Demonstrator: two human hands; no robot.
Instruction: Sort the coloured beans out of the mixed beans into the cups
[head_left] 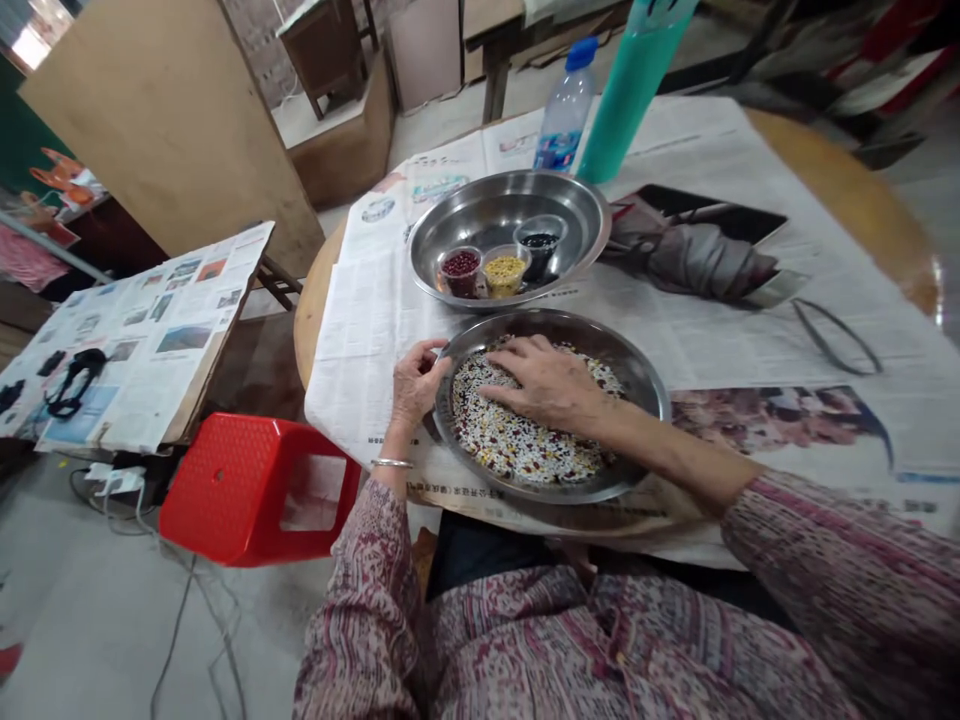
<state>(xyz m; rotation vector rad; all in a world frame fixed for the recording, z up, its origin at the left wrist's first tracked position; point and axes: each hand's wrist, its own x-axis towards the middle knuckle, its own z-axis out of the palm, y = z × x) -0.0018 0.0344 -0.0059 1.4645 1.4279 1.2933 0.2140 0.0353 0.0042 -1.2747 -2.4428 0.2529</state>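
At the near edge of the newspaper-covered counter, the left hand curls closed over the rim of a steel basin. The right arm reaches across, its right hand open and palm down, fingers spread on the mixed beans and white grains inside. Farther off, a second basin holds three small cups.

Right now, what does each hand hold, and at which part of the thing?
The left hand grips the rim of the steel basin. The right hand holds nothing; it rests flat on the mixed grains.
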